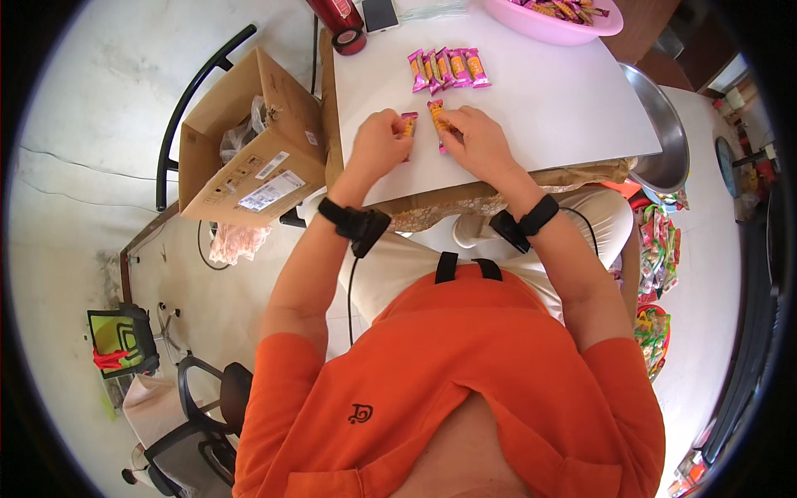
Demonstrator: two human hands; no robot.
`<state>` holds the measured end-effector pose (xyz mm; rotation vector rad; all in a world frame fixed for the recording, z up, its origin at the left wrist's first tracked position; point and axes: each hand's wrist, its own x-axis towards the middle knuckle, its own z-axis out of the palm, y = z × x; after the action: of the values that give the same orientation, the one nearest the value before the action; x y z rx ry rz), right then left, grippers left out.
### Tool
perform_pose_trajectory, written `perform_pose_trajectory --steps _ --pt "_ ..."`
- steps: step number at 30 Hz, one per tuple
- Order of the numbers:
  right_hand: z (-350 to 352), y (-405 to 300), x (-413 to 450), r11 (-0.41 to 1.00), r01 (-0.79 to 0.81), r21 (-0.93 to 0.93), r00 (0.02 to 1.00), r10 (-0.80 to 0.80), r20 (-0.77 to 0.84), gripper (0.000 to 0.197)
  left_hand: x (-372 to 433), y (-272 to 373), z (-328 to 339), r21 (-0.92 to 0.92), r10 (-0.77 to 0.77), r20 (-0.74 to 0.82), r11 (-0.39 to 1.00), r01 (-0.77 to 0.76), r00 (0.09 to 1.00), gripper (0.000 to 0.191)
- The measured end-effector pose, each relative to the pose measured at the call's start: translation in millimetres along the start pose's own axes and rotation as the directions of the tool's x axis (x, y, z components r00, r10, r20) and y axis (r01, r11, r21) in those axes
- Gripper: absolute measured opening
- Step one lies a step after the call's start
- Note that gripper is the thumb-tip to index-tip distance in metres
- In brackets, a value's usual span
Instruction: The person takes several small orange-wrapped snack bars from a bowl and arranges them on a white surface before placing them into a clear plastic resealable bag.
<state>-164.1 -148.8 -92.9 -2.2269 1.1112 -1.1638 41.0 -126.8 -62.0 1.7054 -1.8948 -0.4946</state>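
Note:
My left hand (381, 142) has its fingertips on a small pink-and-orange wrapped snack bar (409, 124), partly covered by the fingers. Just to the right, my right hand (474, 137) grips a second wrapped snack bar (435, 111) between thumb and fingers. The two bars stand roughly parallel, a short gap apart, over the white tabletop (548, 112). Beyond them lies a row of several like snack bars (449, 68), side by side and partly overlapping. Toward the far right edge, a pink plastic basin (560, 31) holds many more bars.
A red bottle (336, 15), a roll of tape (349, 41) and a phone-like device (380, 15) occupy the far left corner. An open cardboard box (249, 149) stands left of the table. At the right edge is a steel basin (666, 137); bagged goods (657, 249) lie below it.

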Motion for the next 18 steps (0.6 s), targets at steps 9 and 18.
perform_pose_trajectory --steps 9,18 --pt "-26.6 19.7 1.0 0.996 -0.063 0.071 0.995 0.068 -0.07 0.015 36.4 9.9 12.4 0.093 0.148 -0.119 0.986 -0.138 0.982 0.019" --pt "-23.8 26.7 -0.3 0.997 -0.076 0.019 0.992 0.077 -0.096 0.011 113.2 8.6 14.9 0.072 -0.039 -0.124 0.996 0.048 0.992 0.035"
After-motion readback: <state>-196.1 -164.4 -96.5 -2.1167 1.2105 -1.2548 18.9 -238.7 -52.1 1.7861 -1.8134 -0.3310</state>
